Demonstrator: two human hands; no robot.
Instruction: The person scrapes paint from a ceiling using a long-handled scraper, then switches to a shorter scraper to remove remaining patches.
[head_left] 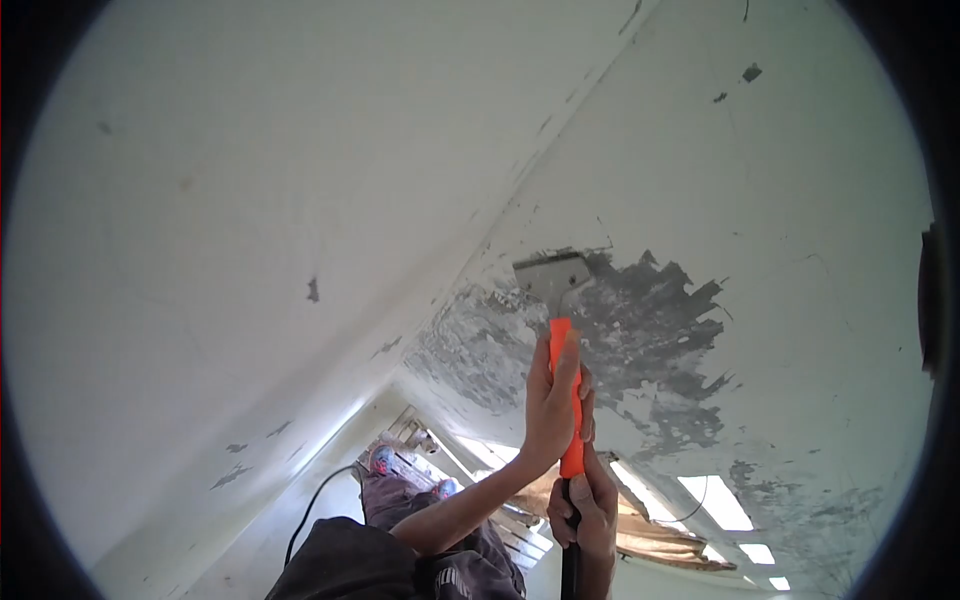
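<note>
A long scraper point(572, 400) with an orange grip and black lower shaft points up at a pale painted surface. Its wide metal blade point(552, 272) lies at the upper edge of a bare grey patch point(650, 325) with ragged paint edges. Wrapped round the orange grip is my left hand point(550, 405), its thumb along the front. Lower down, my right hand point(590, 515) is closed round the shaft just below the orange part. Whether the blade touches the surface is hard to tell.
A seam point(540, 160) runs diagonally between two pale surfaces. Smaller chipped spots mark both. Far below are my shoes point(382, 460), wooden slats, a brown crumpled sheet point(655, 535) and bright openings point(715, 502). A dark cable point(312, 500) curves at lower left. A dark object point(930, 300) stands at the right edge.
</note>
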